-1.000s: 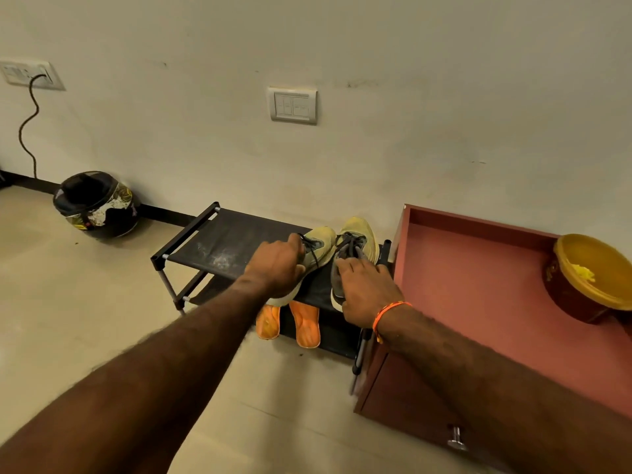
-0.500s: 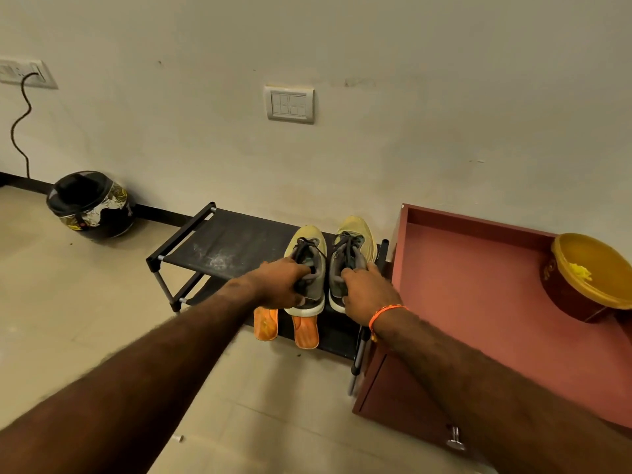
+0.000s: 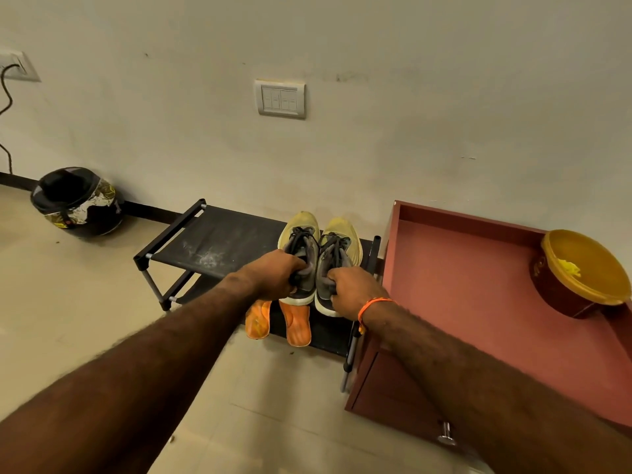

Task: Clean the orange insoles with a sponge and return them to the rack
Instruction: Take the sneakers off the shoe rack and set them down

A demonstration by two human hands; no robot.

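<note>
Progress: I judge cleaning not begun; no sponge in view.
Insoles: orange insoles lie on the rack lower shelf, at 6 o'clock of the sneakers, heels overhanging, smudged.
Grip: my left hand and right hand each curl round a sneaker's collar.
Left: wipe, return.

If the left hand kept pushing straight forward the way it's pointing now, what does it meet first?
The left hand already grips the left shoe at its collar. Straight on lies that shoe's laces and toe, then probably the wall behind the rack; depth is hard to judge.
</note>
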